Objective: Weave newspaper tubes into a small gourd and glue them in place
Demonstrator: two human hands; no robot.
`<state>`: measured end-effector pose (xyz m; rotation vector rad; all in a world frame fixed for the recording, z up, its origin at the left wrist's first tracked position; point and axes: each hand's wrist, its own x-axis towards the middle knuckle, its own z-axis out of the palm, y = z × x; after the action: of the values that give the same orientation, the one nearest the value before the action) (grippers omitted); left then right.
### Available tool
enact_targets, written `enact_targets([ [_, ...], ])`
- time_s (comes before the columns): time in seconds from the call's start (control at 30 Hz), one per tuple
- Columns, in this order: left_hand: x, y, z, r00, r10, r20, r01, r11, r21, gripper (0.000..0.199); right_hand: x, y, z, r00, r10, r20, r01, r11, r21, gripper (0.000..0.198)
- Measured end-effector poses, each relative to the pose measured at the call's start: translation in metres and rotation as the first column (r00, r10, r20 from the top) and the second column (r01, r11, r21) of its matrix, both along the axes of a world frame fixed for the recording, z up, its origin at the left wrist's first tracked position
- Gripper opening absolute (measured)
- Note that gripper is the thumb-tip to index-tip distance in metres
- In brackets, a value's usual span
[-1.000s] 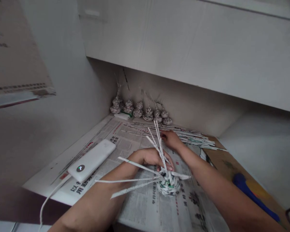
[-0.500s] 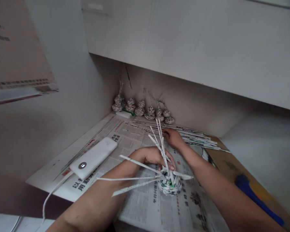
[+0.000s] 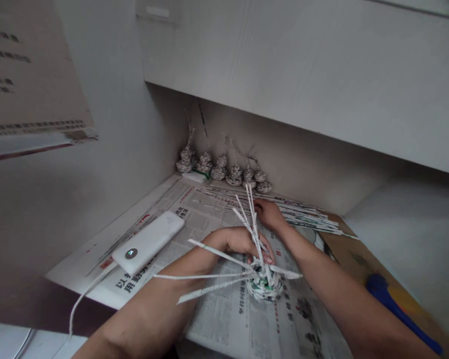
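Apparently left hand (image 3: pixel 234 242) steadies woven piece (image 3: pixel 264 286); right hand (image 3: pixel 269 214) touches paper strips (image 3: pixel 303 214), grip unclear.

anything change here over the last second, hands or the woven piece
Hardly anything. The left hand still steadies the woven piece on the newspaper, and the right hand still rests on the pile of paper strips, nothing taken up or let go. Only the view shifted slightly. The power bank and the row of finished pieces by the wall stayed put.

right hand (image 3: pixel 269 213) fingertips hidden among paper strips (image 3: pixel 307 212).
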<state>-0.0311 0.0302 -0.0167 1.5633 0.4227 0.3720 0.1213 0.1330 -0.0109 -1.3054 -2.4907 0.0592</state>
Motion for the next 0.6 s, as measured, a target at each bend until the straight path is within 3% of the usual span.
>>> enact_targets([
  [0.23, -0.004, -0.001, 0.004, 0.997, 0.069, 0.024, -0.069, 0.998, -0.013, 0.038, -0.005, -0.010, 0.021, 0.986, 0.047, -0.160, -0.027, 0.992, 0.126, 0.026],
  [0.37, -0.004, -0.003, 0.006, 0.997, 0.076, 0.006, -0.075, 0.997, -0.018, 0.034, -0.003, -0.016, 0.032, 0.990, 0.047, -0.130, -0.027, 0.988, 0.153, 0.026],
  [0.5, -0.001, -0.004, 0.006, 0.998, 0.066, 0.000, -0.066, 0.997, -0.032, 0.033, 0.001, -0.013, 0.020, 1.000, 0.004, -0.015, -0.003, 0.999, 0.054, 0.025],
  [0.6, 0.000, -0.005, 0.007, 0.998, 0.057, 0.000, -0.057, 0.998, -0.040, 0.035, 0.002, -0.008, 0.007, 1.000, -0.017, 0.019, 0.016, 0.998, 0.058, 0.028],
])
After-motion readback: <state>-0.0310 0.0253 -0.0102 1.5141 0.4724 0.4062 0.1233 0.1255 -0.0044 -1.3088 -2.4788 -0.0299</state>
